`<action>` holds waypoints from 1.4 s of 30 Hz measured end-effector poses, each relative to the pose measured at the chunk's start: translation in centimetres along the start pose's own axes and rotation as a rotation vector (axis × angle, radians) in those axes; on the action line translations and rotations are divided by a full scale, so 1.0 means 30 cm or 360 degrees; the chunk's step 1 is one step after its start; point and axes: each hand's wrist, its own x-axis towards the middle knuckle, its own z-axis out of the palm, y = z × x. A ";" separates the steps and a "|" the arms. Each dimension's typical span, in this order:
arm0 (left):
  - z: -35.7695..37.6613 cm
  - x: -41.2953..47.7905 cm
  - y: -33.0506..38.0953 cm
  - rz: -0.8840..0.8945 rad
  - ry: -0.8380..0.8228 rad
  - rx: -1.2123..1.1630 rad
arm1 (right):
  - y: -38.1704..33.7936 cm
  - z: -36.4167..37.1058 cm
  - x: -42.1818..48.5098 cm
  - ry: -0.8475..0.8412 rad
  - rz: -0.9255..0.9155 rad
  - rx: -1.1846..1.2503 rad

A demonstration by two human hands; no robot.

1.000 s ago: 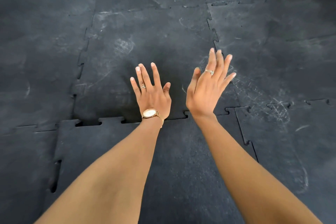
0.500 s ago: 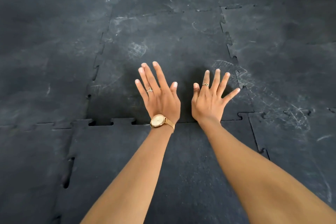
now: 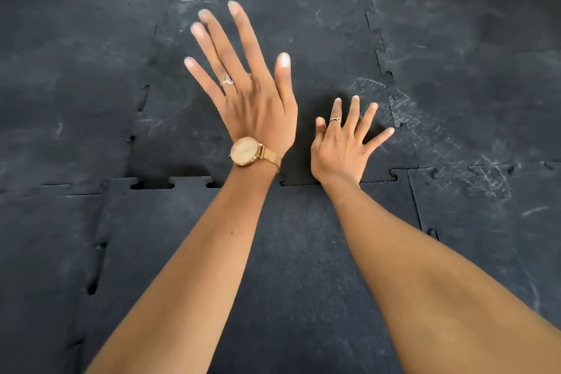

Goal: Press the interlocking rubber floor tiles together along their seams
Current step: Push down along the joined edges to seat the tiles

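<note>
Currently right hand (image 3: 340, 149) splayed flat on the far tile (image 3: 318, 48), just past the near seam (image 3: 182, 185). Left hand (image 3: 252, 100) open, apparently raised, gripping nothing. Risk: seam left of the wrists gapes; pressing off-line leaves tabs unseated.
</note>
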 end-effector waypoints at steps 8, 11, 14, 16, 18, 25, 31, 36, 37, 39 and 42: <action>0.033 -0.206 -0.026 -0.0079 -0.0848 0.0144 | -0.010 -0.016 0.000 -0.0024 0.0023 0.0060; -0.022 -0.176 -0.038 -0.0301 -0.0788 -0.0134 | -0.004 -0.015 -0.002 -0.0047 0.0014 0.0028; -0.131 -0.185 -0.190 -0.0655 -0.0507 -0.0260 | -0.005 -0.014 0.004 -0.0090 0.0004 0.0012; -0.227 -0.276 -0.299 -0.0650 -0.0578 -0.0089 | -0.009 -0.016 0.001 -0.0101 -0.0004 0.0018; -0.287 -0.393 -0.350 -0.0586 -0.0871 0.0188 | -0.003 -0.020 -0.004 -0.0083 -0.0003 0.0068; -0.255 -0.431 -0.375 -0.0468 -0.1039 0.0375 | -0.036 -0.047 -0.164 0.0006 -0.0233 0.0179; -0.256 -0.428 -0.372 -0.0484 -0.1084 0.0309 | -0.050 -0.058 -0.291 -0.0445 0.0262 0.0370; -0.261 -0.424 -0.375 -0.0488 -0.1088 0.0299 | -0.082 -0.105 -0.264 -0.0638 0.0860 0.0637; -0.262 -0.422 -0.372 -0.0486 -0.1084 0.0291 | -0.083 -0.108 -0.262 -0.0665 0.0900 0.0652; -0.265 -0.421 -0.371 -0.0475 -0.1088 0.0288 | -0.085 -0.117 -0.253 -0.0741 0.0925 0.0616; -0.269 -0.421 -0.377 -0.0476 -0.1107 0.0288 | -0.086 -0.133 -0.245 -0.0802 0.0913 0.0545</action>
